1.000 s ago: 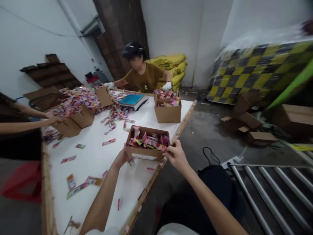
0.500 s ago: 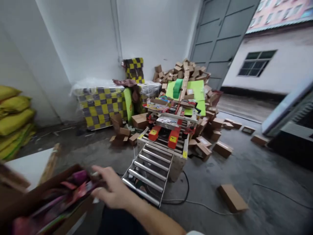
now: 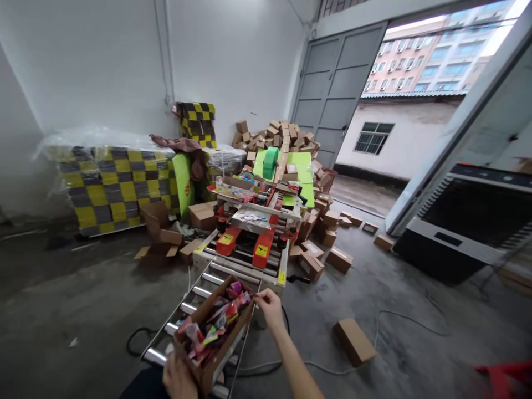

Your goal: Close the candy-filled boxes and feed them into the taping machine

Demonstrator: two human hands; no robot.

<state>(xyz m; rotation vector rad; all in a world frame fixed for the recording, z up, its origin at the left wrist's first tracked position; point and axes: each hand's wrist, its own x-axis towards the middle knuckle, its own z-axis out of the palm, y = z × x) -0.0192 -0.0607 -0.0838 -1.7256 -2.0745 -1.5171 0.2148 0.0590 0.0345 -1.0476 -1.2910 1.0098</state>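
In the head view, an open cardboard box (image 3: 228,353) filled with small colourful packets (image 3: 220,320) is held lengthwise above the metal rollers (image 3: 202,292); whether its bottom is touching them cannot be told. Its far right corner is pinched between the thumb and fingers of the right hand (image 3: 272,311). Its near end is met by the left hand (image 3: 179,378), whose fingers are blurred and partly cut off by the lower edge, so it cannot be told whether they are pressed together or spread.

Beyond the rollers, a machine (image 3: 261,252) with orange-red parts is seen, with a green roll (image 3: 270,162) mounted behind it. At its back and right, many small cardboard boxes (image 3: 328,219) are heaped and scattered. To the left, a yellow-and-grey checkered stack (image 3: 120,188) is covered with clear plastic. On the floor at the right, a single carton (image 3: 354,342) is seen beside a cable (image 3: 377,321).
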